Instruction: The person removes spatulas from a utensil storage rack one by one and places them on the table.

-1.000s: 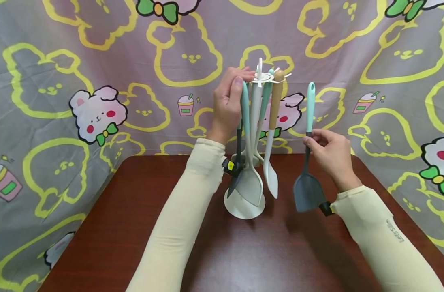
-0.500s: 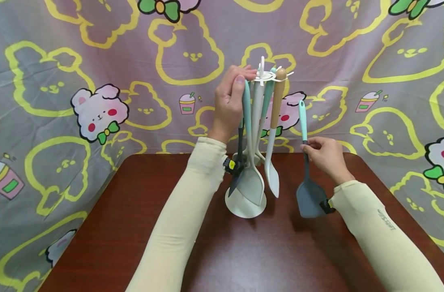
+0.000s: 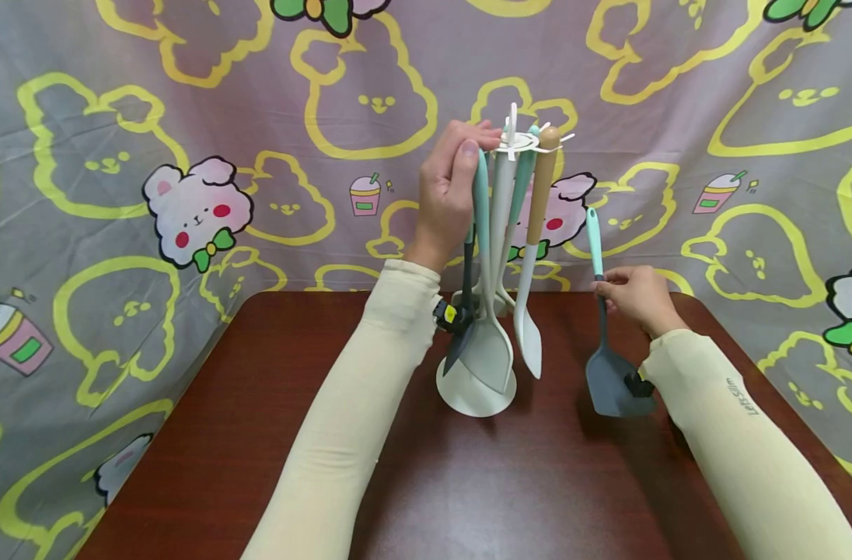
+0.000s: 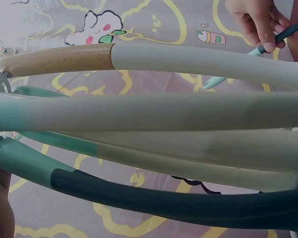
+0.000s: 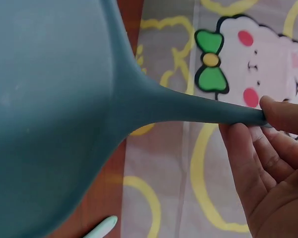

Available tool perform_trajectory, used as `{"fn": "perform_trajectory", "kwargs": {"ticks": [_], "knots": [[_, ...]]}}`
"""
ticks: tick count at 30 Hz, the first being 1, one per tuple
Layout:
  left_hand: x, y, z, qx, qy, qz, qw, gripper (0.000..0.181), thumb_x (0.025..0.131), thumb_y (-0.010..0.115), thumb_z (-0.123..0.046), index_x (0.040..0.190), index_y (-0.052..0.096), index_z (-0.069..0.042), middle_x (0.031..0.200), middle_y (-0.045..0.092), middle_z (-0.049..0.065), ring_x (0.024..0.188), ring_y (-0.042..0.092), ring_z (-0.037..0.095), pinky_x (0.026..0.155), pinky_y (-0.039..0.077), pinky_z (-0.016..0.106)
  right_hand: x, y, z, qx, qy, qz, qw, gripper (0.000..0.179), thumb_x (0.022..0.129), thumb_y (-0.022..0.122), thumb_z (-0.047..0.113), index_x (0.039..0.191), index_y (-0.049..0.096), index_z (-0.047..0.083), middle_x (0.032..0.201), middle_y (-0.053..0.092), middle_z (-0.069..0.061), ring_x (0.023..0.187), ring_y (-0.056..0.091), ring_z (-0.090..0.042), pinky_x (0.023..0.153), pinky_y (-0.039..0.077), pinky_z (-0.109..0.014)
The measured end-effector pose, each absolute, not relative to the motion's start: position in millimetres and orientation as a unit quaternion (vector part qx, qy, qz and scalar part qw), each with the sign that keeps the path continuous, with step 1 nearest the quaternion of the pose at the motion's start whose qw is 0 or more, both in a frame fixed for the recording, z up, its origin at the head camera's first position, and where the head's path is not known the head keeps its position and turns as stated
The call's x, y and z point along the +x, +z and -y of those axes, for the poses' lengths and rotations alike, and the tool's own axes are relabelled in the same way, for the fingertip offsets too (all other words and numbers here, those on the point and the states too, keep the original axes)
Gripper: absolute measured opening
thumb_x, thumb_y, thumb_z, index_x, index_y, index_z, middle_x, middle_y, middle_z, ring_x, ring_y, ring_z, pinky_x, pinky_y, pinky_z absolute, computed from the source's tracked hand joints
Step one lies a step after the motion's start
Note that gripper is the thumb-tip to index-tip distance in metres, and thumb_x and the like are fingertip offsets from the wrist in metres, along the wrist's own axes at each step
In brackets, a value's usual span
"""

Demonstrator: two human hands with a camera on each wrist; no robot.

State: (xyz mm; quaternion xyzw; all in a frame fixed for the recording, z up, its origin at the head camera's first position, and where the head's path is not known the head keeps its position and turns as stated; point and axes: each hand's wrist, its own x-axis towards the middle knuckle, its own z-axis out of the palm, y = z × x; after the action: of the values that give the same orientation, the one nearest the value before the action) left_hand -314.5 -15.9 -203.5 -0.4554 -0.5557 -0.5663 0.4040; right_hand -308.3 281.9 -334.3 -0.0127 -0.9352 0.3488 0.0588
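A white rotating utensil rack [image 3: 476, 397] stands on the table with several utensils hanging from its top disc. My left hand [image 3: 454, 179] holds the disc's left edge, fingers over its top and thumb beside a teal handle [image 3: 480, 194]. On the rack are a pale turner [image 3: 489, 358], a wooden-handled white spoon [image 3: 531, 342] and a dark utensil partly hidden by my left wrist. To the right, my right hand [image 3: 636, 295] pinches the dark shaft of a spatula [image 3: 611, 385] just under its mint handle. Its broad blade hangs down, close over the table.
The dark red table [image 3: 314, 373] ends at a patterned cloth [image 3: 370, 62] hanging behind it. Another mint handle end [image 5: 103, 228] lies low in the right wrist view, over the table.
My right hand has lowered the spatula, and its handle end has come down beside the rack. My left hand stays at the rack's top. The head view has shifted slightly.
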Motion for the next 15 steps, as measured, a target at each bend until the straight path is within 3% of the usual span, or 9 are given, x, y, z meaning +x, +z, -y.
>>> {"fn": "perform_trajectory", "kwargs": {"ticks": [6, 8, 11, 15], "knots": [[-315, -203, 17, -0.455, -0.566, 0.553, 0.409, 0.03, 0.098, 0.036, -0.002, 0.098, 0.062, 0.014, 0.1, 0.062, 0.03, 0.112, 0.062, 0.042, 0.115, 0.043, 0.031, -319, -341, -288, -0.02, 0.342, 0.939, 0.028, 0.04, 0.096, 0.064, 0.032, 0.116, 0.068, -0.003, 0.092, 0.074, -0.015, 0.068, 0.066, -0.007, 0.07, 0.052, -0.031], [-315, -203, 17, -0.456, -0.566, 0.55, 0.41, 0.03, 0.098, 0.036, -0.001, 0.098, 0.062, 0.014, 0.1, 0.061, 0.03, 0.111, 0.062, 0.043, 0.115, 0.043, 0.031, -322, -346, -291, -0.022, 0.337, 0.941, 0.017, 0.039, 0.096, 0.064, 0.032, 0.114, 0.068, -0.003, 0.086, 0.074, -0.009, 0.069, 0.065, -0.007, 0.072, 0.052, -0.031], [-315, -203, 16, -0.458, -0.567, 0.549, 0.409, 0.03, 0.098, 0.036, -0.001, 0.098, 0.062, 0.014, 0.1, 0.061, 0.03, 0.111, 0.061, 0.044, 0.115, 0.043, 0.032, -324, -354, -296, -0.024, 0.33, 0.944, 0.004, 0.038, 0.096, 0.064, 0.03, 0.111, 0.07, -0.003, 0.078, 0.073, -0.001, 0.07, 0.065, -0.011, 0.069, 0.049, -0.028], [-315, -203, 15, -0.458, -0.568, 0.552, 0.405, 0.03, 0.098, 0.036, 0.0, 0.098, 0.062, 0.015, 0.1, 0.061, 0.03, 0.111, 0.061, 0.045, 0.116, 0.042, 0.031, -325, -364, -302, -0.031, 0.329, 0.944, -0.016, 0.039, 0.095, 0.064, 0.03, 0.113, 0.069, -0.005, 0.076, 0.072, -0.003, 0.073, 0.066, -0.015, 0.067, 0.047, -0.026]]}}
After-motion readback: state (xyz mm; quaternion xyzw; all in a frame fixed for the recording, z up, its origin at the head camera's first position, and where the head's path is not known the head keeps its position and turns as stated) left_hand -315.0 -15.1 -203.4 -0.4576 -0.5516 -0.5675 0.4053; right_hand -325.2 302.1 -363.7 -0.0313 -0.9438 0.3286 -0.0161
